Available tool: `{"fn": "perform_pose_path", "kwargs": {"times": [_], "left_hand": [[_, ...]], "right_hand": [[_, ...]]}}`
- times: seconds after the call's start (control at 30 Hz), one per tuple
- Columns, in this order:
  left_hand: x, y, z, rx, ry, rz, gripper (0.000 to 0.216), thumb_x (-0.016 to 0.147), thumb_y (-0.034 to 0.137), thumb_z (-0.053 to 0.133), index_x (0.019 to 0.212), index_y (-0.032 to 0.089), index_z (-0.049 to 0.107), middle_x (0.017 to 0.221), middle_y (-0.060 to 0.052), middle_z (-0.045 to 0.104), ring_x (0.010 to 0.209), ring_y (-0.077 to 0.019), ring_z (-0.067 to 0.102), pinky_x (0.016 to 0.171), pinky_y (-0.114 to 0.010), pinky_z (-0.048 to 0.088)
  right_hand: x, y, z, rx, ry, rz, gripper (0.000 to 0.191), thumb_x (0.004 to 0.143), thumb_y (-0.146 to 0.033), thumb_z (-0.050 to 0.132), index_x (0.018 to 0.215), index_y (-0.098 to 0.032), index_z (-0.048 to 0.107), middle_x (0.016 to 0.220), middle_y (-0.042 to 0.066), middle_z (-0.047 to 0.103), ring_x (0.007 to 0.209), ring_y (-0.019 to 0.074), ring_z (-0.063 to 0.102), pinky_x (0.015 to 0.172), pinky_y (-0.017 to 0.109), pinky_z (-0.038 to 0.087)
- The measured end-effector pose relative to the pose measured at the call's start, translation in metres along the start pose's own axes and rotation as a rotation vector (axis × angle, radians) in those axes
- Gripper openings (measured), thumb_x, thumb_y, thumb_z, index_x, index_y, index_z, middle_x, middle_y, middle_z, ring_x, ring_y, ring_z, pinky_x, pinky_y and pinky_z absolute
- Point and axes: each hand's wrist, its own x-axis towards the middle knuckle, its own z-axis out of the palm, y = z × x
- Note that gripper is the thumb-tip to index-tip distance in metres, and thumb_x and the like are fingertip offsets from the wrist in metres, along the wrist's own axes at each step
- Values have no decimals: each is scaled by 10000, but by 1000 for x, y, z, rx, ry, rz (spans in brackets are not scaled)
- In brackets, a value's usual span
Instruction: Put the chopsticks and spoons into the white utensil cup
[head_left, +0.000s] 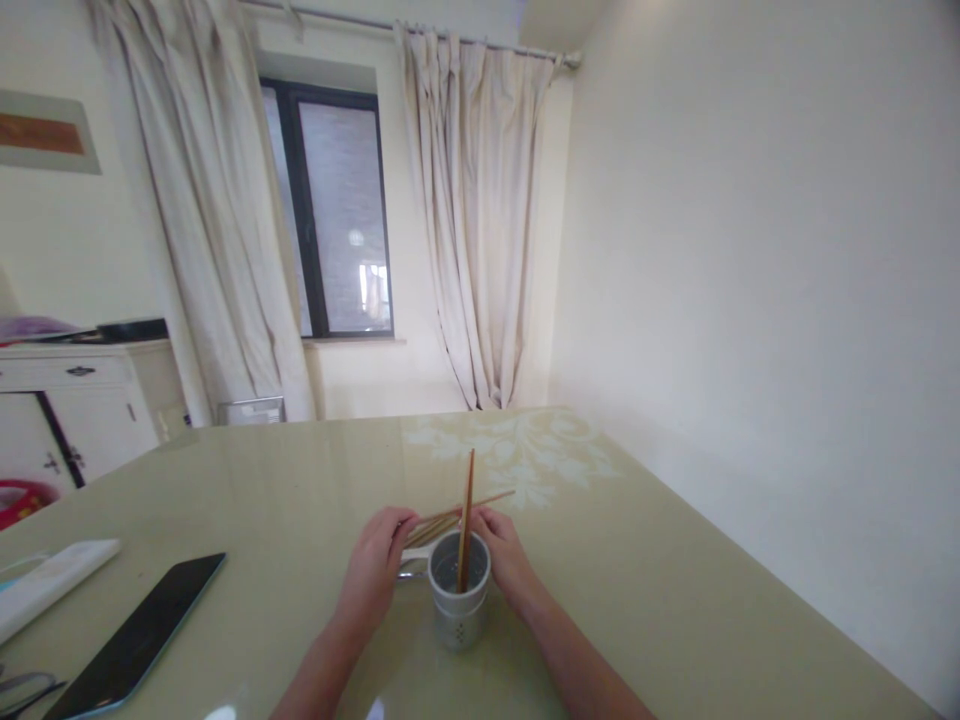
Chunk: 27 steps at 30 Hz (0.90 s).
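A grey-white holder [459, 612] with small holes low on its front stands between my hands. Wooden chopsticks [466, 520] stand upright in it, leaning slightly right. Behind the rim, my left hand [375, 560] pinches the left end of a thin chopstick [496, 497] that slants up to the right. The fingers of my right hand [504, 555] close on the same chopstick farther along, partly hidden by the upright ones. More chopsticks [429, 532] lie on the table behind the holder, beside my left fingertips. A shiny metal piece [412, 576] shows left of the holder.
On the glossy green table [300, 500], a dark tablet [142, 635] and a white box-like item [56, 580] lie at the left. Scissors-like handles [26, 688] sit near the left front corner. A wall [750, 300] runs along the right edge.
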Motion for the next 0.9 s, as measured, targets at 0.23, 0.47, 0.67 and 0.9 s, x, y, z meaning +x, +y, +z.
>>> {"fn": "perform_pose_path", "kwargs": {"times": [0.23, 0.47, 0.67, 0.9], "left_hand": [[1, -1, 2, 38, 5, 38, 379, 1048, 435, 415, 1085, 245, 741, 1103, -79, 796, 1085, -255, 718, 1029, -411, 544], [7, -29, -26, 511, -161, -367, 414, 1028, 375, 423, 1098, 216, 799, 1216, -140, 776, 1170, -355, 693, 1015, -525, 518], [3, -27, -24, 538, -274, -434, 291, 955, 377, 557, 1043, 281, 817, 1207, -92, 780, 1204, -330, 685, 1006, -496, 498], [7, -23, -25, 534, -337, -448, 296, 953, 392, 543, 985, 295, 821, 1192, -72, 788, 1192, -291, 679, 1024, -450, 475]], "right_hand": [[4, -13, -9, 93, 171, -59, 587, 856, -763, 707, 932, -182, 741, 806, 52, 745, 643, 170, 610, 599, 279, 467], [6, -47, -56, 91, 749, -386, 513, 937, -717, 650, 878, -208, 624, 646, -38, 614, 535, 122, 501, 510, 237, 392], [3, -53, -52, 197, 616, -385, 503, 939, -707, 664, 870, -212, 611, 602, -50, 578, 500, 121, 500, 482, 233, 399], [-10, -50, -25, -67, 263, -323, 507, 988, -683, 614, 816, -209, 669, 591, -32, 583, 496, 128, 504, 475, 239, 398]]}}
